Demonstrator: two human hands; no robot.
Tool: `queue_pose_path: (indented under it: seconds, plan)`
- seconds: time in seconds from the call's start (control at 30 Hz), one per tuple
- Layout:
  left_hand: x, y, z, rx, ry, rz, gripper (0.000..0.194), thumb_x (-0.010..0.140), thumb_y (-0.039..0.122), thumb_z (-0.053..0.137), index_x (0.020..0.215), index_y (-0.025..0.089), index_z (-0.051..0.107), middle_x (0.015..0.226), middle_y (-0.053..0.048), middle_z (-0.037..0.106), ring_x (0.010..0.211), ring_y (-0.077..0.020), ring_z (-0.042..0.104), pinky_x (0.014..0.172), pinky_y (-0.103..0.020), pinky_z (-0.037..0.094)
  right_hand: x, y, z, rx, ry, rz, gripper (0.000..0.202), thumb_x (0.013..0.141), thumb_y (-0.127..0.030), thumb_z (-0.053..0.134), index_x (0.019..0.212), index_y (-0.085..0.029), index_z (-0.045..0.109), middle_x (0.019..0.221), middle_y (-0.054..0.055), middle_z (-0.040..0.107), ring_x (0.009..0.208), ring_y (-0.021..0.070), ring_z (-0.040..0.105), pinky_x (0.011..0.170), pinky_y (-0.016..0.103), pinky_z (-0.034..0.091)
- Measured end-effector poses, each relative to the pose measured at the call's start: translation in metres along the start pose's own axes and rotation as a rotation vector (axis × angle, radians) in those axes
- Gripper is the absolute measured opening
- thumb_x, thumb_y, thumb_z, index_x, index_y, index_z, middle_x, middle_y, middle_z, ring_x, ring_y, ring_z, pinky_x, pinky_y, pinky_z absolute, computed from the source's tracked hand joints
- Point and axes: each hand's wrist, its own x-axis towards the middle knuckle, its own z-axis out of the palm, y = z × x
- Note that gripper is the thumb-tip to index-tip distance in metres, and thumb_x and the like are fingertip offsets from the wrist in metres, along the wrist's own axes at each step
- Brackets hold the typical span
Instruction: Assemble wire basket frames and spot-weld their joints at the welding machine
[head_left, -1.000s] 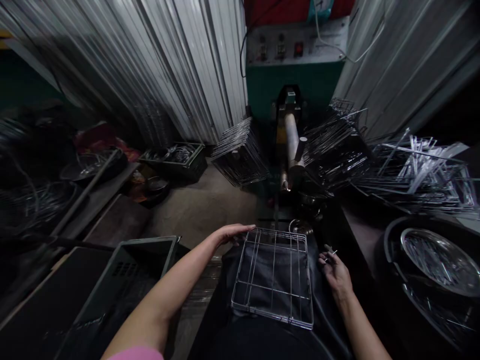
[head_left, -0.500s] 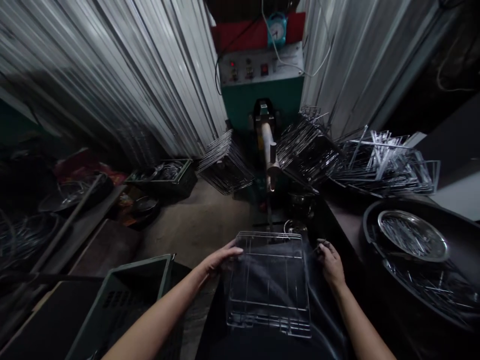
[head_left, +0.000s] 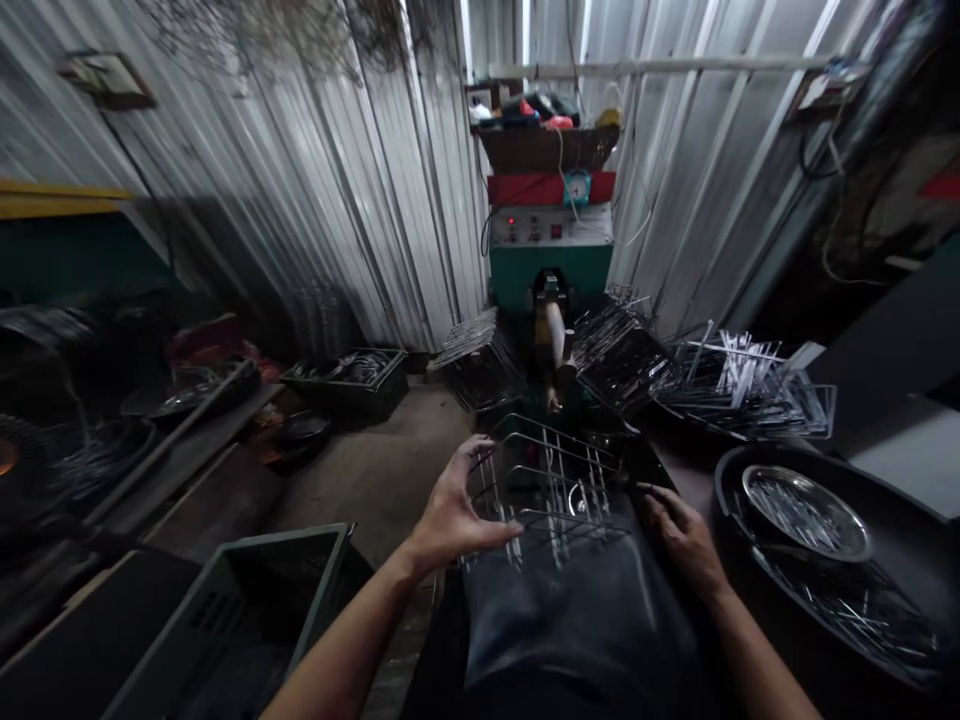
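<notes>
My left hand (head_left: 452,510) grips the left side of several wire racks (head_left: 555,490), its thumb at the near edge and its fingers at the far edge. The thin metal racks stand tilted and slightly fanned above a dark apron (head_left: 555,610) over the lap. To their right, apart from them, my right hand (head_left: 686,540) is closed with its fingertips pinched together; whatever is between them is too small and dark to make out. Just beyond the racks is the machine's jutting arm (head_left: 556,335), with a copper-coloured tip pointing down.
Stacked wire racks (head_left: 480,360) flank the machine on the left, and another stack (head_left: 619,350) on the right. A green crate (head_left: 330,570) stands at lower left. At right, a large black basin (head_left: 731,470) holds a metal bowl (head_left: 862,545) of short wires. Loose wire frames (head_left: 757,390) are heaped behind it.
The racks have tipped from lying nearly flat over the lap to standing up, farther forward. My left hand has turned with them, its thumb now nearer me. The view has tilted upward.
</notes>
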Motion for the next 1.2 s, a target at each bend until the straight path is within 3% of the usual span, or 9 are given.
queue_pose_path:
  seconds: [0.13,0.23,0.37,0.43,0.57,0.73,0.83,0.97,1.2]
  plan:
    - [0.028,0.019,0.007,0.535,0.015,0.268,0.080,0.045,0.038,0.077,0.115,0.014,0.047,0.129,-0.018,0.043,0.123,-0.0346,0.035,0.102,-0.050,0.022,0.011,-0.074,-0.012,-0.128,-0.180,-0.351,0.028,0.084,-0.031,0.049,0.109,-0.020,0.053,0.093,0.005,0.065,0.081,0.0174,0.062,0.070,0.025,0.048]
    - [0.045,0.011,0.024,0.714,-0.044,0.286,0.081,0.045,0.041,0.075,0.116,0.013,0.047,0.129,-0.021,0.043,0.121,-0.0356,0.036,0.101,-0.052,0.020,0.023,-0.093,0.002,-0.276,-0.382,-0.398,0.023,0.082,-0.023,0.048,0.105,-0.019,0.050,0.076,0.003,0.064,0.065,0.0171,0.062,0.057,0.024,0.044]
    - [0.060,-0.009,0.039,0.744,-0.161,0.238,0.084,0.045,0.048,0.074,0.117,0.015,0.047,0.131,-0.022,0.042,0.121,-0.0358,0.036,0.098,-0.052,0.021,0.044,-0.078,0.039,-0.261,-0.359,-0.298,0.015,0.077,-0.022,0.052,0.092,-0.020,0.049,0.066,0.000,0.060,0.056,0.0160,0.056,0.052,0.024,0.039]
    - [0.065,-0.020,0.043,0.716,-0.216,0.213,0.085,0.045,0.049,0.074,0.117,0.014,0.047,0.131,-0.022,0.041,0.122,-0.0361,0.035,0.098,-0.052,0.021,0.051,-0.066,0.062,-0.099,-0.264,-0.202,0.009,0.076,-0.026,0.054,0.081,-0.021,0.048,0.062,-0.002,0.055,0.053,0.0140,0.052,0.051,0.023,0.037]
    - [0.077,-0.036,0.048,0.652,-0.284,0.168,0.084,0.046,0.047,0.073,0.118,0.015,0.047,0.132,-0.022,0.041,0.123,-0.0373,0.033,0.098,-0.053,0.019,0.053,-0.047,0.097,0.308,-0.116,0.001,0.022,0.074,-0.035,0.058,0.065,-0.021,0.042,0.058,-0.003,0.046,0.053,0.0115,0.044,0.048,0.021,0.036]
    - [0.095,-0.046,0.055,0.672,-0.357,0.157,0.085,0.045,0.047,0.073,0.119,0.015,0.047,0.132,-0.022,0.041,0.122,-0.0365,0.035,0.097,-0.051,0.022,0.057,-0.029,0.095,0.500,-0.324,0.142,0.018,0.078,-0.036,0.054,0.079,-0.018,0.056,0.063,-0.003,0.050,0.054,0.0106,0.045,0.048,0.020,0.037]
    - [0.107,-0.052,0.060,0.672,-0.384,0.165,0.087,0.045,0.048,0.073,0.121,0.014,0.046,0.131,-0.022,0.042,0.121,-0.0378,0.035,0.096,-0.051,0.024,0.064,-0.018,0.084,0.456,-0.445,0.086,0.024,0.082,-0.039,0.052,0.092,-0.019,0.061,0.075,0.001,0.058,0.066,0.0136,0.053,0.057,0.023,0.043]
    - [0.121,-0.064,0.068,0.673,-0.425,0.190,0.090,0.046,0.049,0.073,0.124,0.015,0.046,0.131,-0.022,0.042,0.120,-0.0389,0.036,0.096,-0.051,0.024,0.073,-0.004,0.079,0.338,-0.504,-0.162,0.031,0.080,-0.033,0.059,0.107,-0.020,0.058,0.102,0.007,0.059,0.096,0.0204,0.054,0.082,0.032,0.045]
    - [0.136,-0.078,0.074,0.620,-0.488,0.154,0.089,0.046,0.049,0.074,0.125,0.019,0.046,0.133,-0.019,0.041,0.122,-0.0405,0.033,0.097,-0.053,0.021,0.084,0.011,0.092,0.162,-0.294,-0.330,0.024,0.085,-0.026,0.052,0.108,-0.022,0.059,0.100,0.009,0.059,0.092,0.0200,0.057,0.080,0.033,0.048]
